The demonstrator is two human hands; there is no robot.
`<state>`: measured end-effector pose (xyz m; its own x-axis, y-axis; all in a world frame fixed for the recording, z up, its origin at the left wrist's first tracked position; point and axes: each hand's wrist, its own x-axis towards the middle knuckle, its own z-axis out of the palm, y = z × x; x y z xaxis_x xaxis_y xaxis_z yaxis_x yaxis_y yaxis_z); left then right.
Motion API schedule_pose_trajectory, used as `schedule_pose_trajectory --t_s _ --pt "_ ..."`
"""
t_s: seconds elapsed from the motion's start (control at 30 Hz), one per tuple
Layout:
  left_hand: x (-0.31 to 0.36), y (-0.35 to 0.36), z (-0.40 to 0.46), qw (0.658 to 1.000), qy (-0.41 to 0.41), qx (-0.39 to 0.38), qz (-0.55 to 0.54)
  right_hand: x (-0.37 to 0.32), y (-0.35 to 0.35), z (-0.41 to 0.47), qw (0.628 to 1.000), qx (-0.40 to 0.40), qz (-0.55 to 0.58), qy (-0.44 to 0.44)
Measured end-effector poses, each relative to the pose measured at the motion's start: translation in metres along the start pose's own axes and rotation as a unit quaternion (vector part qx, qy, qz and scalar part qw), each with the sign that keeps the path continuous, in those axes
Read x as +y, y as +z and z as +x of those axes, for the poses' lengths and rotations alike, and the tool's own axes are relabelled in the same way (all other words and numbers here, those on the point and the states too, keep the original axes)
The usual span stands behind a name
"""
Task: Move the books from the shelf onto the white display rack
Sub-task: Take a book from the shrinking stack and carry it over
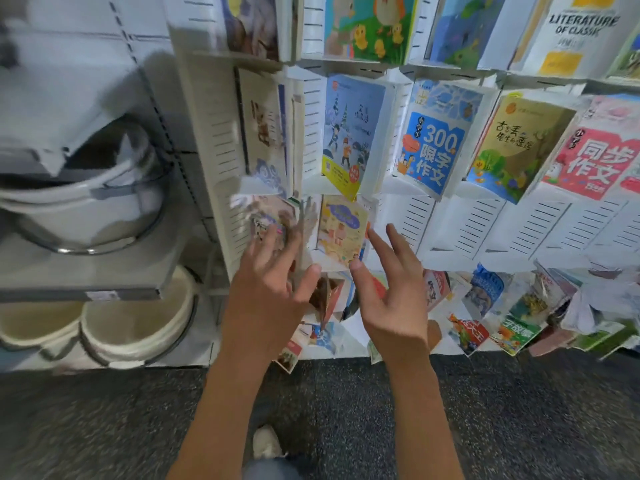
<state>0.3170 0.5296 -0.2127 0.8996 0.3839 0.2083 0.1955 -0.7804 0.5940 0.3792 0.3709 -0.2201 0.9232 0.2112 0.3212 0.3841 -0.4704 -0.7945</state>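
White slotted display rack (460,230) across the wall, pockets filled with picture books. Yellow book (341,230) in a lower pocket, just right of the rack's left edge. Left hand (270,292) and right hand (391,292) raised before that pocket, fingers spread wide, holding nothing; right thumb near the book's bottom corner. Grey shelf (79,282) left of the rack, with white buckets (135,327). Dark speckled floor (519,417) below the rack.
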Motion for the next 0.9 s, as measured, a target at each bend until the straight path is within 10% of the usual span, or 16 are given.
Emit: schedule_pose_trajectory --t_s 0.37,0.9 --pt "-0.032 -0.14 -0.061 0.993 -0.036 0.104 0.036 -0.133 0.033 -0.043 0.993 -0.074 0.035 -0.09" --pt "-0.255 -0.38 -0.18 0.975 -0.092 0.191 0.067 -0.354 0.235 -0.165 0.982 -0.11 0.089 -0.126"
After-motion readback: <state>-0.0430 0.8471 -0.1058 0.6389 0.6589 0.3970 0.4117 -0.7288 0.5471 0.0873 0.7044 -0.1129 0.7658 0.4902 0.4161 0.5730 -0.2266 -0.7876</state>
